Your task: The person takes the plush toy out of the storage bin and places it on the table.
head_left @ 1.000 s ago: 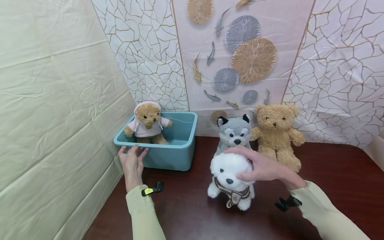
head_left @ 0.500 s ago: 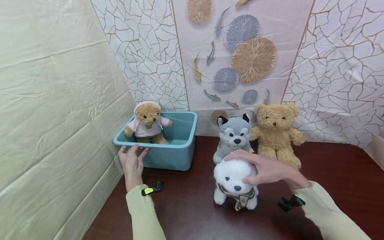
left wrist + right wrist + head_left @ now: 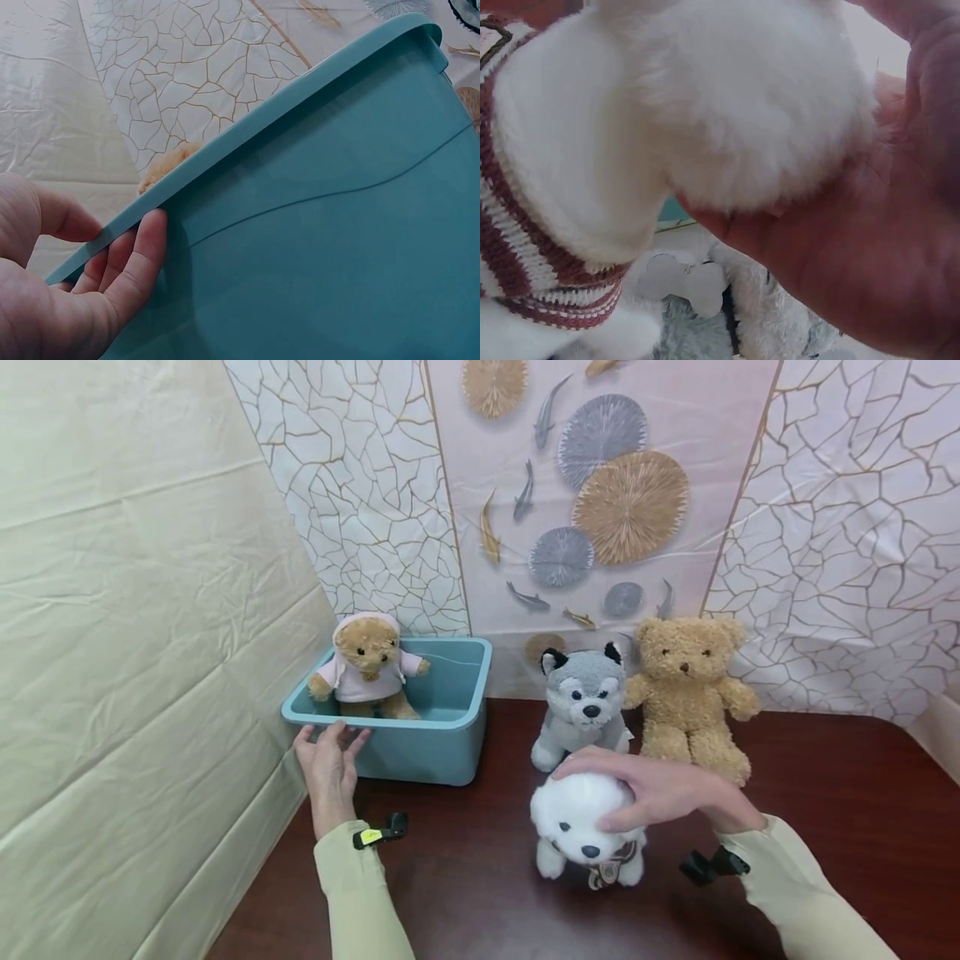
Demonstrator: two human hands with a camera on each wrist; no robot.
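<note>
My right hand grips the head of a white plush dog from above and behind, thumb at the side of its face. The dog, in a brown-and-white striped scarf, is held low over the table with its face angled down. My left hand pinches the rim of a teal plastic bin; in the left wrist view the thumb lies over the rim and the fingers curl under it. A small teddy bear in a pink hoodie sits inside the bin, its lower legs partly hidden.
Right behind the white dog sits a grey husky plush. A larger tan teddy bear sits beside it at the back right. Patterned cloth closes off the back of the dark wooden table, and a pale cloth stands on the left.
The white dog has shifted slightly right, and its head has dipped lower under my right hand, uncovering more of the husky. My left hand stays on the bin's rim.
</note>
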